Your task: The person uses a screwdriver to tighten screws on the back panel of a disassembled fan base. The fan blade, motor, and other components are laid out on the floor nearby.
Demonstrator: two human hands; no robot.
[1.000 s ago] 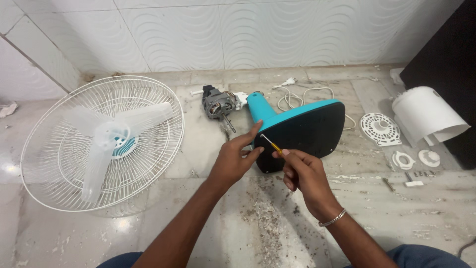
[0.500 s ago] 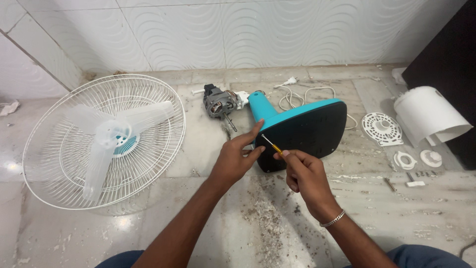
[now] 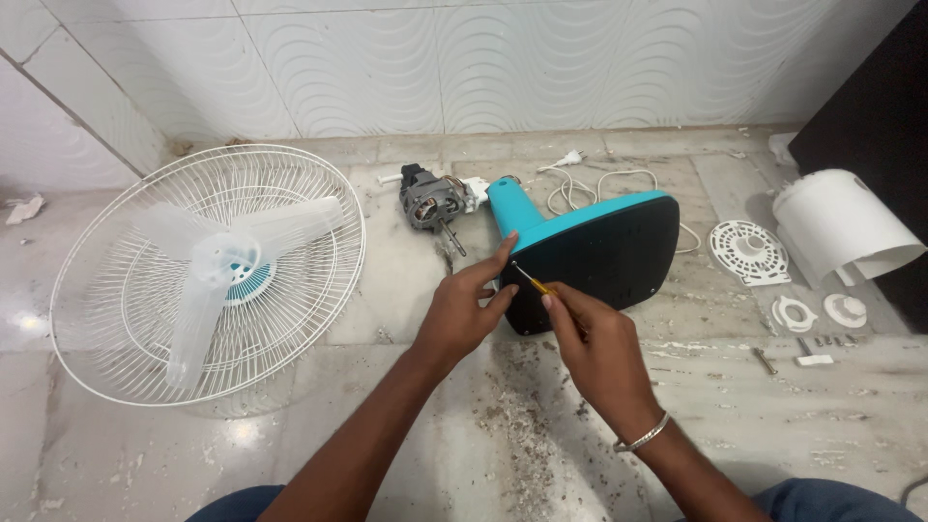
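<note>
A teal fan base (image 3: pixel 599 256) lies tipped on the floor with its black underside facing me. My right hand (image 3: pixel 599 348) grips a small yellow-handled screwdriver (image 3: pixel 532 282), its tip set against the upper left corner of the black underside. My left hand (image 3: pixel 464 309) rests against the left edge of the base, forefinger stretched up beside the screwdriver tip. The bare fan motor (image 3: pixel 430 205) with its shaft lies just behind the base, joined to its teal neck.
A white wire fan guard with a translucent blade (image 3: pixel 208 271) lies at left. A white cord and plug (image 3: pixel 580 184), a round white grille piece (image 3: pixel 749 251), a white motor cover (image 3: pixel 841 227), small rings and screws (image 3: pixel 817 338) lie right. Tiled wall behind; grit on the floor.
My right hand has turned over the screwdriver handle, knuckles now more on top. The left hand and the base have stayed put; the view shifted slightly.
</note>
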